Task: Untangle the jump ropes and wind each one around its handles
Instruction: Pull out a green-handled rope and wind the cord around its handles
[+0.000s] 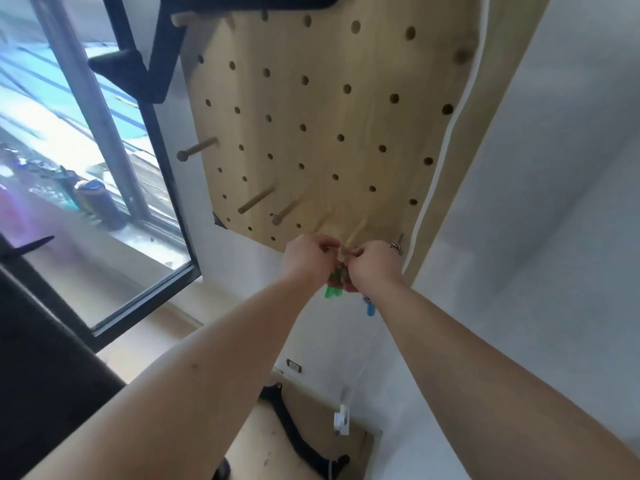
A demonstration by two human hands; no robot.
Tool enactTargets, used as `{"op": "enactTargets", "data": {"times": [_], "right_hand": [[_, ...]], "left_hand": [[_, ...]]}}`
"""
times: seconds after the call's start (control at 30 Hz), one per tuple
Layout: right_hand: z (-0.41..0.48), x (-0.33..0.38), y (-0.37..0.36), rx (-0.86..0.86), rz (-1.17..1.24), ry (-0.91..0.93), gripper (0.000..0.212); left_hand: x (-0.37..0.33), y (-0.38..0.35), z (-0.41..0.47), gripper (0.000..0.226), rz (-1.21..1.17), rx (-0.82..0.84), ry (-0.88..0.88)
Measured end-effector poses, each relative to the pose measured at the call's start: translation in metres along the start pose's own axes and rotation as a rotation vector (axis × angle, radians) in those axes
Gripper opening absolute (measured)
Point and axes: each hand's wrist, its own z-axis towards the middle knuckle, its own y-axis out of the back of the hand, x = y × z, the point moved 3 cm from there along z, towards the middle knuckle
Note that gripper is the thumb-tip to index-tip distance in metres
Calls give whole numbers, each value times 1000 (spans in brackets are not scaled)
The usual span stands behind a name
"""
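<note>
Both forearms (214,368) reach the pegboard (329,116) bottom edge; left hand (308,258) and right hand (372,266) curl around the green jump rope (335,276) below a wooden peg (356,230), beside a dangling blue handle (370,309). Bare wall (433,358) lies below.

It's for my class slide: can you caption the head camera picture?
Left hand and right hand grip a green-handled jump rope at a wooden pegboard's bottom edge.

You are standing in a lived-in indoor room. A pale wooden pegboard with round holes and dowel pegs (329,116) is hanging on a plain white wall (554,168) at 12 o'clock. A large black-framed glass window (86,150) is letting in daylight at 9 o'clock, with dark drink bottles (100,202) sitting on its sill.
</note>
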Motion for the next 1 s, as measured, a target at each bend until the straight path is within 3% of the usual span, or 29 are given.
{"op": "enactTargets", "data": {"times": [0.17, 0.37, 0.67, 0.8, 1.0], "right_hand": [[14, 7, 3, 38, -27, -79, 17], [27, 16, 12, -30, -162, -1, 20], [11, 18, 11, 27, -292, 4, 28], [-24, 15, 20, 18, -272, 55, 12], [-107, -5, 18, 54, -229, 73, 43]], "left_hand": [[8, -13, 16, 24, -20, 60, -60], [1, -20, 40, 25, -63, 41, -66], [18, -16, 22, 34, -122, 97, 106], [28, 1, -14, 29, -129, 87, 144], [39, 34, -102, 26, -74, 140, 125]]}}
